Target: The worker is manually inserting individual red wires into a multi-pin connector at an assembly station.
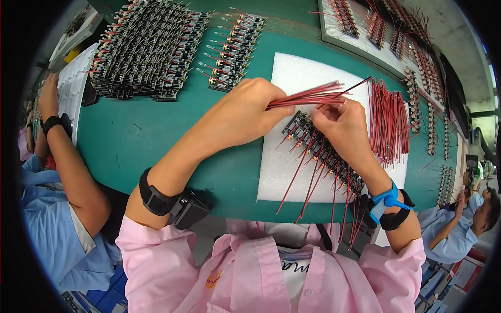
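Note:
My left hand [250, 107] is closed round a bundle of thin red wires [308, 96], which points to the right above the white foam sheet [292, 68]. Close to the bundle's free ends, my right hand [344, 125] is closed in a pinch, and a single dark wire [357, 85] slants up from its fingertips. Beneath the right hand lies a strip of small black circuit boards [318, 146], partly hidden by it. Several red wires trail from those boards over the foam's near edge. A pile of loose red wires [389, 122] rests at the foam's right side.
Stacked circuit boards [146, 49] fill the far left of the green table [156, 125], with another board row [237, 52] beside them. A pale board [360, 44] carrying more wired parts stands at the far right. Co-workers sit left [62, 208] and right [459, 224].

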`<state>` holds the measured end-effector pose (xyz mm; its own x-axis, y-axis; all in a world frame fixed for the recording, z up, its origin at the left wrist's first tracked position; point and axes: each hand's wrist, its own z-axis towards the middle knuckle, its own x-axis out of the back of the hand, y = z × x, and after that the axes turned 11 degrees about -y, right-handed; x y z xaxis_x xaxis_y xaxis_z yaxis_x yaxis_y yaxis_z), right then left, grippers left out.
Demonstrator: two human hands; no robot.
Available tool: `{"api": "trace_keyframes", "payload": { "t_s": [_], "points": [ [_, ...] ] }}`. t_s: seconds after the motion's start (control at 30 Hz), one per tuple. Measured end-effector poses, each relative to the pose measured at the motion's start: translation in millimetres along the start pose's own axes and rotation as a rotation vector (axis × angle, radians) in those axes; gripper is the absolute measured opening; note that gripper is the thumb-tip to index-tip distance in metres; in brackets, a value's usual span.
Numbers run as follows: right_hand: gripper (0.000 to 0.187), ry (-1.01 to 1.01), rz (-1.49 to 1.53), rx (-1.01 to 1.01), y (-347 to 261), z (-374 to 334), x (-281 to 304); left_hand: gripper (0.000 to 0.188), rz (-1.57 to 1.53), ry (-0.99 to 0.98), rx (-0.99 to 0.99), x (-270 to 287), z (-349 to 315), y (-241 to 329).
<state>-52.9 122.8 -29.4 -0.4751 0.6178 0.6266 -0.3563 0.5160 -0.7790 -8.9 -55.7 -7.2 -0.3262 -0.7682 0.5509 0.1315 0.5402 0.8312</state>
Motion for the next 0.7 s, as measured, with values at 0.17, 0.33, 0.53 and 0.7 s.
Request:
{"api": "trace_keyframes", "payload": {
  "t_s": [0.17,0.33,0.53,0.7],
  "points": [
    [0.008,-0.021,-0.070,-0.021,-3,3,-1,0.018,-0.187,0.019,-0.063,14,-7,8],
    [0.006,-0.013,-0.040,-0.023,1,1,3,0.017,0.157,-0.282,-0.270,26,-8,12],
    [0.004,-0.003,-0.027,0.042,-3,-2,-1,0.008,0.541,-0.352,-0.399,7,-29,13],
    [0.004,-0.023,-0.012,0.033,-5,-5,2,0.009,0.587,-0.441,-0.317,3,-30,18]
  ]
}}
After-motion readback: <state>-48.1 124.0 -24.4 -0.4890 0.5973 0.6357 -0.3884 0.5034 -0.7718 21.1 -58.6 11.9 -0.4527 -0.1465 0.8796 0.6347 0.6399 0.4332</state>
